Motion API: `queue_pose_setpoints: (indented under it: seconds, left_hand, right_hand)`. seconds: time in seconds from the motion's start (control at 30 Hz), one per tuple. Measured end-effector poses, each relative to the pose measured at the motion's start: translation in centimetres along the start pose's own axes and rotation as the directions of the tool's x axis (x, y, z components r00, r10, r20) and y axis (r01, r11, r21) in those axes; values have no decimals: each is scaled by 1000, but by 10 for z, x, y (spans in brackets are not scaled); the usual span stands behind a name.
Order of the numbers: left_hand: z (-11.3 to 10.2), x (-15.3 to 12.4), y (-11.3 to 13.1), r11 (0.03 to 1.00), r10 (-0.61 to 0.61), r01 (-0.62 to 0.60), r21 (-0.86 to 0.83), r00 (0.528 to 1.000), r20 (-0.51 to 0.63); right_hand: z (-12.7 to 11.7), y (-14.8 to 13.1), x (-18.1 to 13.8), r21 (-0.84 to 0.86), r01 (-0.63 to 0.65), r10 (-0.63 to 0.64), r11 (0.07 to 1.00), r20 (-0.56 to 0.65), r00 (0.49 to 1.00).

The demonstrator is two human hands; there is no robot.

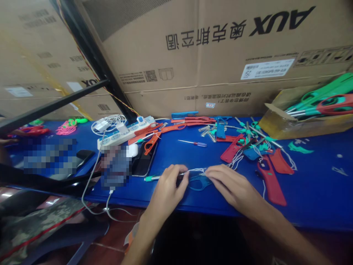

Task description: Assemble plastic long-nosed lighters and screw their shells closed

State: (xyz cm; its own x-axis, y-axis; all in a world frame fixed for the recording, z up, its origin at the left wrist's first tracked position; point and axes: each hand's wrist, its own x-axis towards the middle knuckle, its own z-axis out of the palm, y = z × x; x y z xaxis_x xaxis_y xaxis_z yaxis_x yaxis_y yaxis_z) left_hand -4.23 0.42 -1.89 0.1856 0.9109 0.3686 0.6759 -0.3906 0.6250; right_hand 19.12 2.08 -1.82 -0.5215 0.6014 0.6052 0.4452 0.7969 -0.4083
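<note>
My left hand (169,186) is closed around a metal lighter tube with a green end (152,178), which sticks out to the left. Thin white wires (195,169) run from it across to my right hand (233,186). The right fingers are pinched together at the far end of those wires; a small clear piece may be there too, but the fingertips partly hide it. Just below and between both hands is a translucent blue lighter handle shell (199,183), its finger loop facing me. I cannot tell whether the right fingers grip this shell too.
A screwdriver (193,143) lies beyond my hands. Red handle shells (273,182), wires and tubes are heaped to the right, before a carton (298,125) of lighters. Leftward are a power strip (121,136), phones (143,160) and cables. Large cartons (215,70) stand behind the blue table.
</note>
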Motion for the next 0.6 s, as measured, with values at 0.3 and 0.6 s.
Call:
queue_pose_setpoints:
  seconds: [0.3,0.6]
  left_hand:
    - [-1,0,0,999,22,-23,26,999,37]
    - [0,-1,-7,998,-16,16,-53,1000,10]
  right_hand:
    - [0,-1,-1,-11,25,-24,1000,54,998]
    - [0,0,0,-7,0,0,1000,67,998]
